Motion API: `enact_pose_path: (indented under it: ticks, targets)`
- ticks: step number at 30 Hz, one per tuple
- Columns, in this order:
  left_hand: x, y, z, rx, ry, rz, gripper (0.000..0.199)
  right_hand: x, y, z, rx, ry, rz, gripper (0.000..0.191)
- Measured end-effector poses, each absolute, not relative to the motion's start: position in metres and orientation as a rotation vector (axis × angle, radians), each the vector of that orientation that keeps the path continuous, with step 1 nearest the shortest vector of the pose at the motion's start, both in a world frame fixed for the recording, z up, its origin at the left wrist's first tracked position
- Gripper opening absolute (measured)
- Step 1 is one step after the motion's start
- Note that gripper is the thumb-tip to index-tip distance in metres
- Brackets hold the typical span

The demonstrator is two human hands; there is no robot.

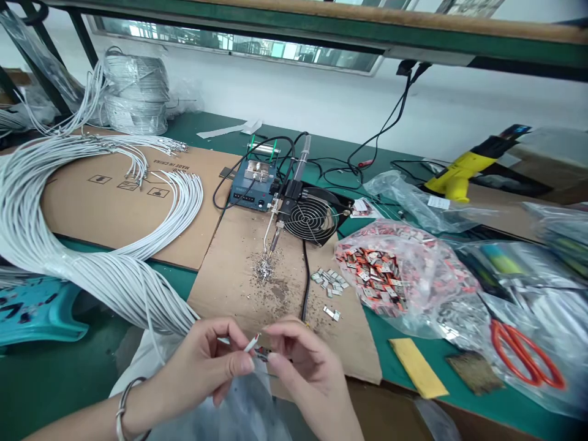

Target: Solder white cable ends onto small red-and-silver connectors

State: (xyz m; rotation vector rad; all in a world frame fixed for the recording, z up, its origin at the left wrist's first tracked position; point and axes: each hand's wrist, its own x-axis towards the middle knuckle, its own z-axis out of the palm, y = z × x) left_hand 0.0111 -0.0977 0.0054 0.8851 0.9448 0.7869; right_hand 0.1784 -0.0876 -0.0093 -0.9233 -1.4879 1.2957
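My left hand (pixel 215 364) is closed around the end of a white cable (pixel 252 343), whose stripped tip points up and to the right. Beside it, my right hand (pixel 305 367) pinches a small dark and metallic piece (pixel 263 353) between thumb and fingers, close to the cable tip. Both hands are low in the middle, at the near edge of a cardboard sheet (pixel 239 245). Beyond them a soldering iron (pixel 285 208) on a stand points down at a heap of solder scraps (pixel 264 269).
White cable bundles (pixel 114 282) curve across the left. A blue soldering station (pixel 250 187) and round fan (pixel 311 219) stand behind. At right lie a bag of red-and-silver parts (pixel 376 275), loose metal pieces (pixel 329 282), a yellow sponge (pixel 418 367), red-handled scissors (pixel 523 355) and a yellow tool (pixel 459 174).
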Motion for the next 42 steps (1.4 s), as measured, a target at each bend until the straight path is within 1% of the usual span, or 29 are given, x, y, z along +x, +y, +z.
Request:
enact_pose_path:
  ticks: [4, 9, 11, 14, 17, 20, 22, 25, 28, 33, 36, 39, 42]
  targets:
    - [0.011, -0.1, 0.001, 1.022, 0.992, 0.729, 0.04, 0.174, -0.083, 0.002, -0.949, -1.677, 1.226, 0.006]
    - [0.008, -0.103, 0.0, 1.368, 1.13, 0.733, 0.025, 0.176, -0.081, 0.01, -0.992, -1.737, 1.239, 0.007]
    - [0.007, -0.103, 0.002, 1.518, 1.174, 0.731, 0.023, 0.175, -0.082, 0.008, -1.0, -1.72, 1.244, 0.007]
    - [0.006, -0.102, 0.006, 1.662, 1.215, 0.724, 0.025, 0.169, -0.085, -0.001, -0.959, -1.578, 1.255, 0.013]
    - [0.006, -0.103, 0.009, 1.658, 1.202, 0.771, 0.027, 0.163, -0.086, -0.006, -0.863, -1.337, 1.288, 0.015]
    - [0.006, -0.105, 0.009, 1.511, 1.156, 0.799, 0.029, 0.167, -0.082, -0.003, -0.757, -1.024, 1.224, 0.02]
    - [0.005, -0.107, 0.008, 1.317, 1.102, 0.799, 0.033, 0.174, -0.078, 0.002, -0.733, -0.953, 1.149, 0.022]
    - [0.003, -0.107, 0.006, 1.105, 1.026, 0.803, 0.039, 0.179, -0.077, 0.006, -0.873, -1.302, 1.212, 0.01]
    - [0.002, -0.106, 0.006, 1.185, 1.045, 0.799, 0.037, 0.174, -0.08, 0.008, -0.928, -1.598, 1.244, 0.002]
    - [-0.001, -0.107, 0.01, 1.693, 1.177, 0.799, 0.023, 0.172, -0.077, 0.015, -0.913, -1.737, 1.15, 0.009]
    - [-0.002, -0.109, 0.013, 1.88, 1.193, 0.739, 0.021, 0.176, -0.074, 0.02, -0.928, -1.845, 1.173, 0.009]
    - [-0.001, -0.109, 0.015, 1.936, 1.22, 0.737, 0.023, 0.176, -0.076, 0.019, -0.93, -1.83, 1.15, 0.016]
    - [0.005, -0.109, 0.012, 1.723, 1.218, 0.783, 0.024, 0.17, -0.082, 0.01, -0.932, -1.701, 1.083, 0.02]
